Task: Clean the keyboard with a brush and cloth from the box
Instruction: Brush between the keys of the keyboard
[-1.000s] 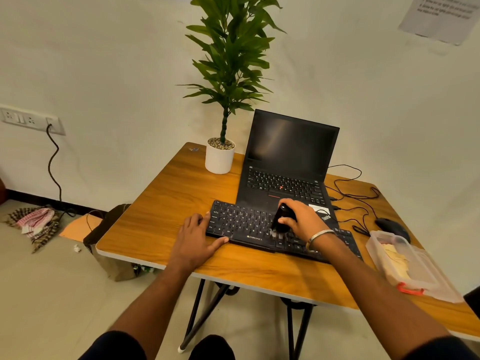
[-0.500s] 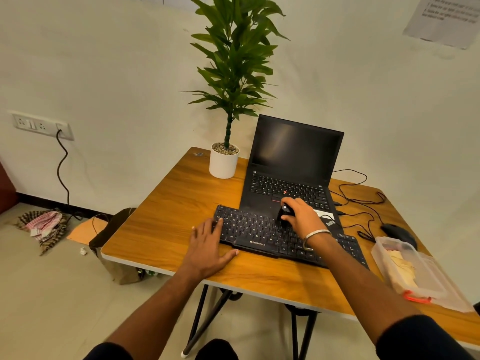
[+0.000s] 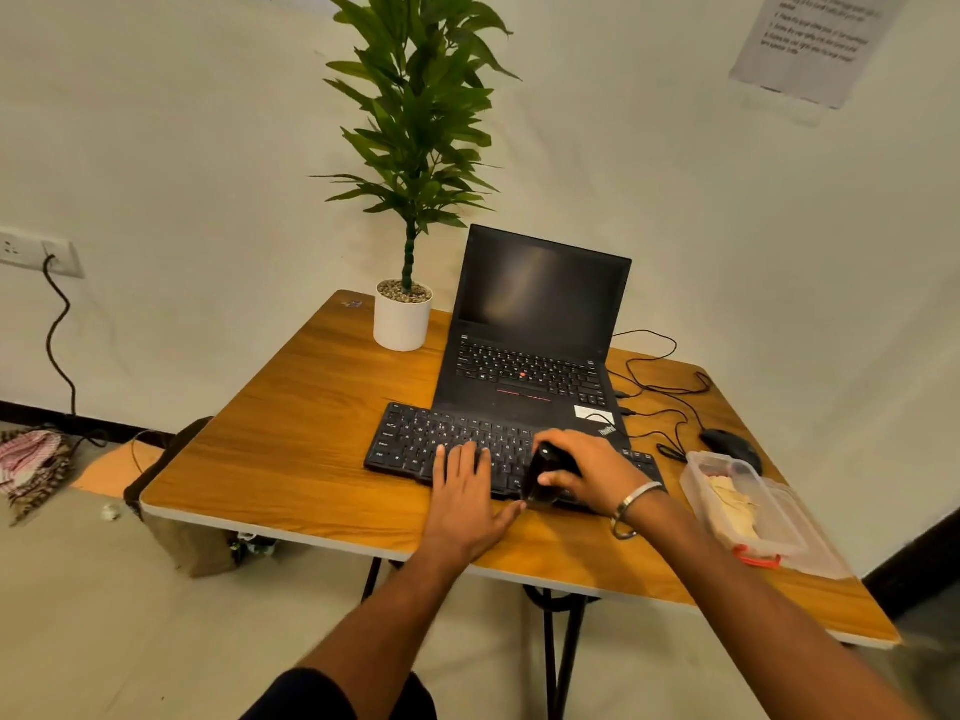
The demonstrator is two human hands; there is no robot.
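A black external keyboard (image 3: pixel 426 439) lies on the wooden table (image 3: pixel 291 439) in front of an open laptop (image 3: pixel 535 324). My right hand (image 3: pixel 592 470) grips a black brush (image 3: pixel 543 478) whose lower end is down at the keyboard's front edge, right of centre. My left hand (image 3: pixel 462 496) lies flat with straight fingers on the keyboard's front keys and the table, just left of the brush. A clear plastic box (image 3: pixel 727 475) with a pale cloth (image 3: pixel 735 511) inside stands at the table's right edge.
A potted plant in a white pot (image 3: pixel 402 319) stands at the back left of the table. A black mouse (image 3: pixel 730 446) and tangled cables (image 3: pixel 660 402) lie behind the box. On the floor at left are a bag (image 3: pixel 176 532) and a checked cloth (image 3: pixel 28 459).
My right hand drew the brush from the keyboard's back rows toward its front edge. My left hand slid right and up onto the front keys.
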